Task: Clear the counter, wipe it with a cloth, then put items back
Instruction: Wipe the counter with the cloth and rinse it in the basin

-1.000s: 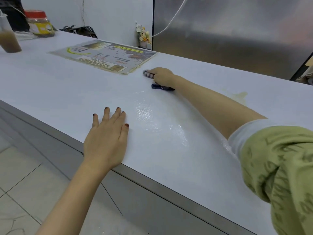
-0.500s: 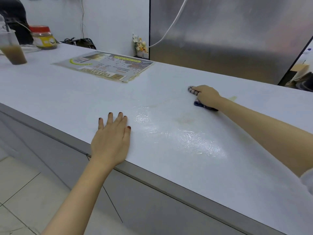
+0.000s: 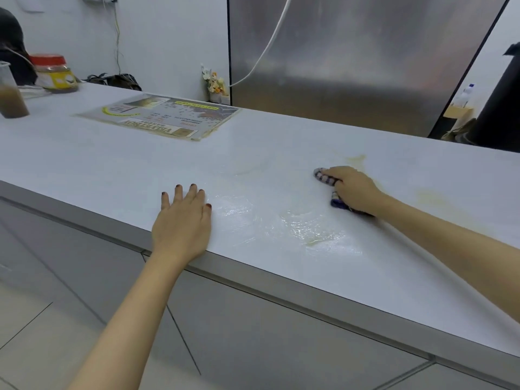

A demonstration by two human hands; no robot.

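Cloth (image 3: pixel 323 175), head view: a blue-and-white checked rag bunched on the white counter (image 3: pixel 112 164), right of centre, with the right hand (image 3: pixel 356 190) on top of it and its fingers curled round the fabric. A yellowish stain (image 3: pixel 357 159) lies just beyond that hand. The left hand (image 3: pixel 183 220) rests palm-down near the counter's front edge, fingers straight and close together, holding nothing. A wet sheen (image 3: pixel 281 220) spreads between the two hands. Far left stand a cup of brown drink (image 3: pixel 11 99) and a red-lidded jar (image 3: pixel 55 74); a printed sheet (image 3: pixel 160 116) lies flat near the back.
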